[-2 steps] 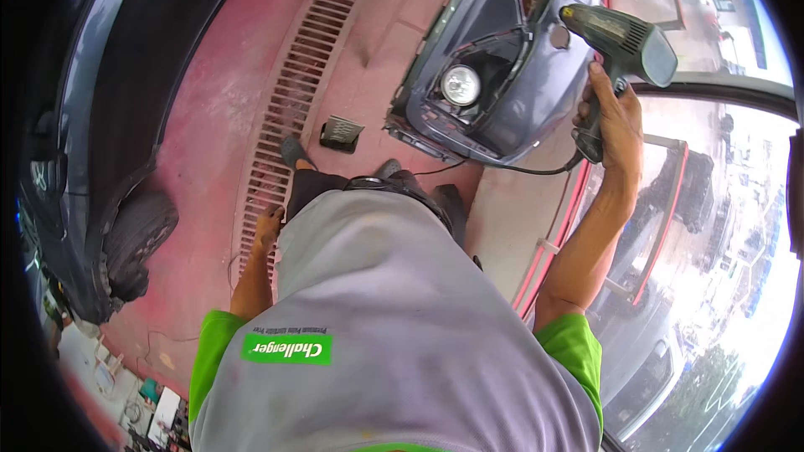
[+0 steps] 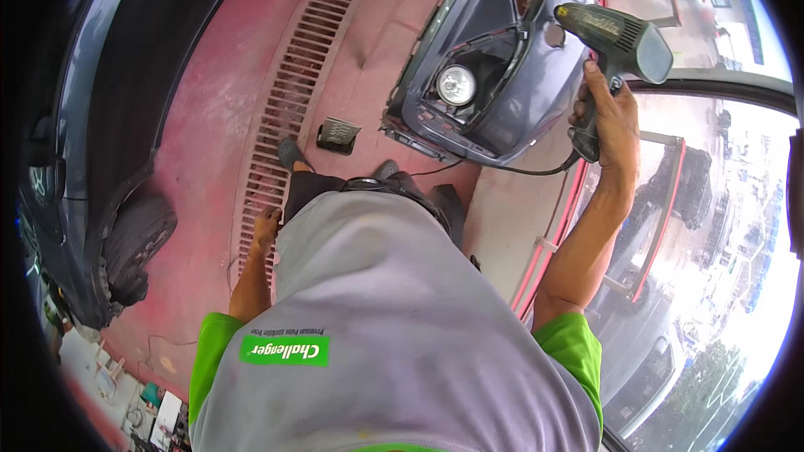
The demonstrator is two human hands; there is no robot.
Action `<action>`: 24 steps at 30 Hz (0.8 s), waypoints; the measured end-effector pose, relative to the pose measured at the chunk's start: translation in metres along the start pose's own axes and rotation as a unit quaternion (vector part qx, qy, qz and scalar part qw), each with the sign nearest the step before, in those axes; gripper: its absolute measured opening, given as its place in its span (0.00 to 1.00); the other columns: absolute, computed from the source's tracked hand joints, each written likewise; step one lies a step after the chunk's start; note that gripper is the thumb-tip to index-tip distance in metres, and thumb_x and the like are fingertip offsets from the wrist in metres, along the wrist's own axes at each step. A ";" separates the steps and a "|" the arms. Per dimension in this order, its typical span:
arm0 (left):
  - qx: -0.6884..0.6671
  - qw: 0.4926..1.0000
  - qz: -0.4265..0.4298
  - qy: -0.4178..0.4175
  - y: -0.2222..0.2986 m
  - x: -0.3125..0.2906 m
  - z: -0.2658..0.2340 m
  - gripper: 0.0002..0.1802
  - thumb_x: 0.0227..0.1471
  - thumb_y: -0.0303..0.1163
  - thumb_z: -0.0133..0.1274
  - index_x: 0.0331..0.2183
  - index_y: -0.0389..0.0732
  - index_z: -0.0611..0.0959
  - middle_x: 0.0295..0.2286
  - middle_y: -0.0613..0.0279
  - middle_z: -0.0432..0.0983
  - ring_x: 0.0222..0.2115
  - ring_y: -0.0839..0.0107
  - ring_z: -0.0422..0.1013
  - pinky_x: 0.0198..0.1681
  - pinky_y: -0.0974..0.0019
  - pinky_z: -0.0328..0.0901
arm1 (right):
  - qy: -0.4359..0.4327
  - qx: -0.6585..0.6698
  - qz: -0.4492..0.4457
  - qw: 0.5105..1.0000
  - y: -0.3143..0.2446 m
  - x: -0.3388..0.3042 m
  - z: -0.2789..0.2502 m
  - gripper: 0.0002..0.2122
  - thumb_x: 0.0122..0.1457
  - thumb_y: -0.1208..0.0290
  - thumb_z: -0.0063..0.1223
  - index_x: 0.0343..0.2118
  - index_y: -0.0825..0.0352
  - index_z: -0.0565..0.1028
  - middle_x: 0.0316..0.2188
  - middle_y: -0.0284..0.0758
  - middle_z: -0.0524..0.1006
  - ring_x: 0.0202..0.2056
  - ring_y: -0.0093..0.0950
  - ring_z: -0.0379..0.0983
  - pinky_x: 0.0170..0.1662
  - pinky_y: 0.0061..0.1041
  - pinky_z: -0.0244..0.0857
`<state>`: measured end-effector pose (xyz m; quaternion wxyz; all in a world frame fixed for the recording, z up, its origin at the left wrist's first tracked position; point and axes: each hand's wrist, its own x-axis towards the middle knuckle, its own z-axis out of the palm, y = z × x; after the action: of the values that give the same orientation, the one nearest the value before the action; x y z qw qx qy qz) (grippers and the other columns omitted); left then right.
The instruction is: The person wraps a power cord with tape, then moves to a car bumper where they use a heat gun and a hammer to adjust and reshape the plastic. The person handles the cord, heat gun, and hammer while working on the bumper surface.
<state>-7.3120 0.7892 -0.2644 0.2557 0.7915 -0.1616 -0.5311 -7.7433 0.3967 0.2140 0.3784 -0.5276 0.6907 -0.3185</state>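
My right hand is raised at the right, its fingers wrapped round the handle of a dark green heat gun. The gun's nozzle points left, close to a round hole in a grey car bumper. A round fog light sits in the bumper's corner opening. From the bottom of the handle a black cord runs left, below the bumper, toward my waist. My left hand hangs low beside my left hip, near the shorts; its fingers are too small and partly hidden to read.
A dark car with its wheel stands at the left. A long floor grate crosses the reddish floor. Near my feet lies a small dark box. Red-framed glass panels stand at the right.
The floor, bumper and heat gun have shifted a few pixels left in the picture. My right hand keeps the same hold on the gun.
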 end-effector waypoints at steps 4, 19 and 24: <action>-0.036 0.999 -0.001 0.027 0.005 0.001 -0.002 0.24 0.57 0.40 0.53 0.47 0.30 0.80 0.27 0.58 0.77 0.21 0.70 0.73 0.19 0.67 0.61 | -0.021 -0.011 0.028 0.999 0.015 -0.013 -0.003 0.18 0.59 0.54 0.62 0.33 0.66 0.71 0.21 0.29 0.70 0.18 0.19 0.67 0.21 0.22 0.67; -0.053 0.998 0.023 0.003 0.007 -0.010 -0.008 0.18 0.59 0.39 0.54 0.45 0.36 0.82 0.23 0.66 0.72 0.18 0.76 0.68 0.18 0.71 0.60 | -0.028 -0.001 0.010 1.000 0.016 -0.015 0.001 0.18 0.59 0.54 0.62 0.33 0.65 0.71 0.20 0.28 0.70 0.18 0.19 0.68 0.21 0.21 0.66; -0.069 0.997 0.015 0.001 0.016 -0.017 -0.008 0.15 0.60 0.37 0.53 0.42 0.36 0.82 0.22 0.68 0.71 0.17 0.76 0.67 0.17 0.71 0.59 | -0.025 -0.015 0.003 1.000 0.010 -0.004 0.002 0.18 0.59 0.54 0.62 0.32 0.65 0.71 0.21 0.29 0.70 0.19 0.18 0.68 0.21 0.21 0.67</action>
<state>-7.3112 0.7869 -0.2395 0.3181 0.7699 -0.1363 -0.5362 -7.7454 0.4031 0.2052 0.3884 -0.5392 0.6873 -0.2935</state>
